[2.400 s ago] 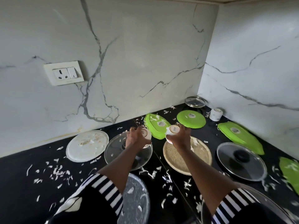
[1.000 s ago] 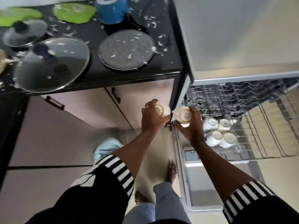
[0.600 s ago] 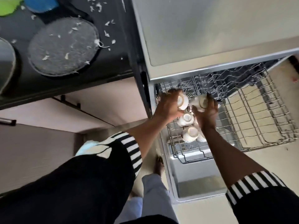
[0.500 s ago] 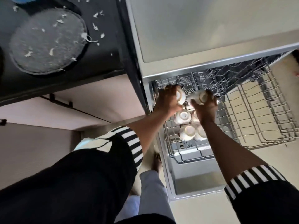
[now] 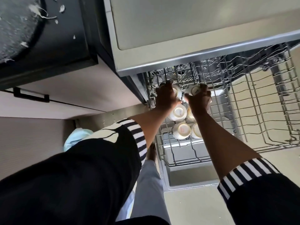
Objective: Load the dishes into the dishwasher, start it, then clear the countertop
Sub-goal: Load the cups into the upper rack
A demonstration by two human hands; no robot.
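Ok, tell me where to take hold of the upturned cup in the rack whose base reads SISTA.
Grip the cup from straight above, high on its wall just under the foot ring. It stands mouth down, base up, its rim down in the rack. A neighbouring cup sits close on the near side, so lower down fingers would likely not fit.

Soft, even daylight fills the scene, brightest on the pale dishwasher body (image 5: 178,30) and the floor (image 5: 194,208). The white cups (image 5: 177,112) in the wire rack (image 5: 253,114) glare slightly. The black counter (image 5: 65,39) and dark sleeves (image 5: 81,184) lose detail in shadow. Wide-angle distortion curves straight edges near the borders, and the top-left corner looks soft.
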